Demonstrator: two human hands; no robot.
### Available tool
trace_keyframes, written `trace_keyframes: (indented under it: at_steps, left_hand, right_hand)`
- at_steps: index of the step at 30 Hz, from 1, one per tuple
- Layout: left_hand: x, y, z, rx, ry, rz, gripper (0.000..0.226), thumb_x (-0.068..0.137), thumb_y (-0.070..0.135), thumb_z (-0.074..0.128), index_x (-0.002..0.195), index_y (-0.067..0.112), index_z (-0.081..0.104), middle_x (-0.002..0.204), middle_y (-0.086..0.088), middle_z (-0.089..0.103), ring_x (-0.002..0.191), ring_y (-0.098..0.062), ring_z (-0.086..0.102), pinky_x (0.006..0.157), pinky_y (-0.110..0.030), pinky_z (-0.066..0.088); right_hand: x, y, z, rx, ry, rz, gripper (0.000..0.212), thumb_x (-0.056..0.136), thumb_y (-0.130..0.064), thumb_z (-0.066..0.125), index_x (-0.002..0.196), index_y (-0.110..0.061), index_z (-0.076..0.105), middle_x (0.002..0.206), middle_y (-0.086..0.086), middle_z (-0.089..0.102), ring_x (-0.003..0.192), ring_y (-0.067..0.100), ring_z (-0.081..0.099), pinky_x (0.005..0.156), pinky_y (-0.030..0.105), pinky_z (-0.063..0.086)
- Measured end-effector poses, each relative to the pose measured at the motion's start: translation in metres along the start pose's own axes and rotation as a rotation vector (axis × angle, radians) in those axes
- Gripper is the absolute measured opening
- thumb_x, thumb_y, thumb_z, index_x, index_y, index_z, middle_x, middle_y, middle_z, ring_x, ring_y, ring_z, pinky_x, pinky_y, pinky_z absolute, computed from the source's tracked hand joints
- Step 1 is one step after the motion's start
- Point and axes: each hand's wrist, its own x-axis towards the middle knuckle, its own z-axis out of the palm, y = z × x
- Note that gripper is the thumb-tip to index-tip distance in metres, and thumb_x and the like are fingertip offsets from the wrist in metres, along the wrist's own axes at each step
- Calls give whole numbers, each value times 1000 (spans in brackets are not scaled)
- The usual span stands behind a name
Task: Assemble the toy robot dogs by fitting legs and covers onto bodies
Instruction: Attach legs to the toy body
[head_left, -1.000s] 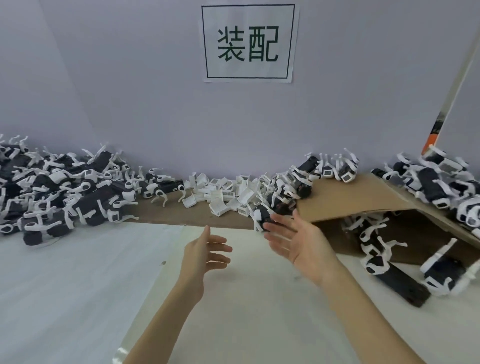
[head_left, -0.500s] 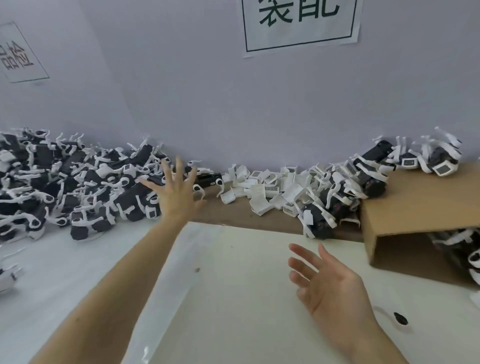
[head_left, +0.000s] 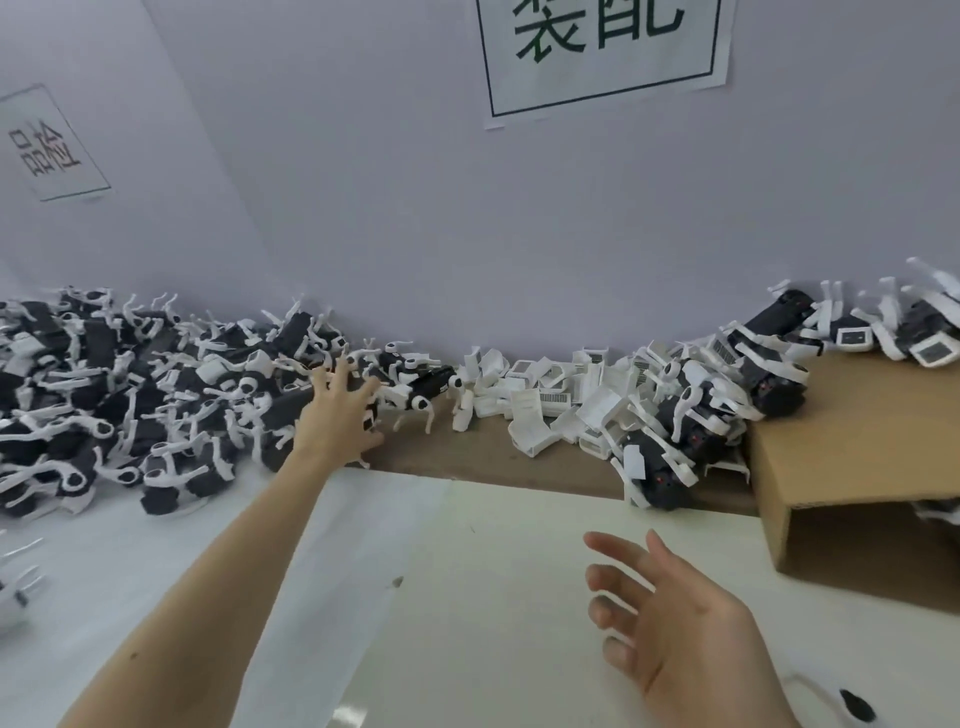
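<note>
Cream board (head_left: 467, 597) covers the near desk, and above it the right hand (head_left: 680, 629) hovers palm-up, fingers spread and slack, holding nothing; a small black part (head_left: 857, 704) lies at the desk's near right corner, just beside that wrist; further in, the left hand (head_left: 337, 415) stretches out on a bare forearm to the near edge of the dog pile (head_left: 145, 405), fingers splayed and straight over a black body (head_left: 291, 410), with no grip visible; the black-and-white heap fills the desk's far left side against the wall; white covers (head_left: 545, 400) lie loose on a brown strip (head_left: 467, 457) along the far edge at centre; more dogs (head_left: 691, 431) are heaped to their right, beside a cardboard box (head_left: 857, 467) at the right edge with others (head_left: 883, 327) on top; a sign (head_left: 602, 52) with Chinese characters hangs on the wall behind.
</note>
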Motion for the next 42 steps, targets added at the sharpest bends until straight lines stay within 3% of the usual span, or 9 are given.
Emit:
trace_keyframes:
  at_steps: [4, 8, 12, 18, 25, 29, 33, 37, 42]
  left_hand:
    - [-32, 46, -20, -211, 106, 251, 63, 87, 28, 84, 145, 24, 59, 169, -13, 32, 156, -45, 22, 101, -60, 56]
    - [-68, 98, -44, -387, 280, 453, 7, 92, 3, 80, 98, 7, 78, 124, -11, 75, 142, -43, 54, 110, -76, 39]
    - [-111, 133, -58, -391, 121, 335, 23, 106, 8, 57, 114, 20, 76, 138, 4, 69, 139, -24, 56, 118, -68, 29]
    - [-202, 176, -57, -912, 176, 396, 41, 95, -9, 58, 116, 20, 78, 124, 10, 74, 108, -10, 69, 87, -11, 46]
    - [-225, 183, -59, -1065, 137, 595, 43, 100, -12, 59, 117, 20, 81, 131, 8, 70, 115, -5, 66, 85, -30, 55]
    - [-230, 175, -59, -1069, 126, 700, 40, 105, 5, 62, 133, 31, 75, 138, 11, 65, 122, -13, 66, 93, -34, 57]
    - [-227, 182, -58, -1224, 108, 369, 57, 94, 9, 79, 142, 36, 64, 138, 12, 63, 123, -13, 65, 97, -27, 57]
    - [-230, 187, -62, -1931, -484, -58, 65, 93, -11, 59, 138, 36, 67, 131, -19, 70, 110, -34, 74, 107, -44, 56]
    - [-227, 189, -71, -2370, -637, -277, 38, 105, 17, 58, 143, 14, 63, 112, -24, 72, 109, -42, 68, 115, -51, 49]
  right_hand:
    - [-6, -3, 2, 22, 24, -29, 51, 81, -44, 62, 105, -2, 80, 82, 15, 65, 56, 24, 58, 38, 28, 40]
    - [-16, -5, -1, 30, 24, -84, 48, 88, -42, 62, 112, -4, 79, 85, 12, 66, 62, 22, 61, 43, 28, 46]
    - [-25, -6, -4, 67, 56, -129, 45, 96, -36, 58, 120, -1, 73, 82, 10, 67, 61, 19, 61, 44, 25, 48]
    - [-32, -16, -9, -65, 219, -237, 31, 107, -26, 52, 130, -9, 65, 95, 16, 74, 72, 24, 73, 50, 27, 57]
    - [-39, -31, -16, -264, 284, -165, 72, 81, -65, 66, 125, -8, 64, 113, 24, 74, 92, 43, 76, 76, 47, 63]
    - [-47, -37, -20, -378, 118, -51, 62, 85, -56, 72, 107, 1, 78, 120, 27, 72, 106, 37, 74, 84, 44, 63]
    - [-45, -34, -24, -384, 110, -116, 55, 96, -41, 64, 128, 3, 66, 118, 29, 71, 94, 36, 73, 79, 39, 60]
    - [-41, -27, -14, -417, 131, -287, 50, 96, -39, 65, 126, 0, 68, 121, 34, 67, 101, 42, 73, 97, 61, 50]
    - [-40, -22, -11, -329, 72, -430, 48, 95, -33, 66, 124, 6, 67, 125, 27, 69, 110, 39, 72, 109, 59, 48]
